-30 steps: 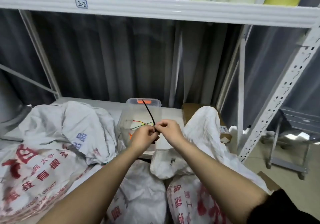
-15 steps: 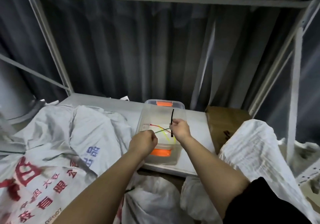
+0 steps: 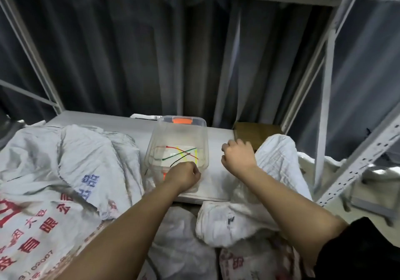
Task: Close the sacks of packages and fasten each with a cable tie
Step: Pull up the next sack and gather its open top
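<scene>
Now that the black cable tie has left the right hand [image 3: 238,158], which has swung to 3 o'clock of the clear plastic box [image 3: 177,145] of coloured ties with a loose, empty grip, the left hand [image 3: 184,174] stays fisted at the box's near wall, its contents hidden, so I judge the white woven sacks [image 3: 255,212] unfastened.

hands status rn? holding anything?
Left hand: curled at the clear bin's near edge; grip contents cannot be told.
Right hand: loosely curled, nothing visible in it.

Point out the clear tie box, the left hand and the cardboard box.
clear tie box [image 3: 200,132]: head view, right wall.
left hand [image 3: 184,174]: head view, back of fist.
cardboard box [image 3: 257,131]: head view, top face.
</scene>
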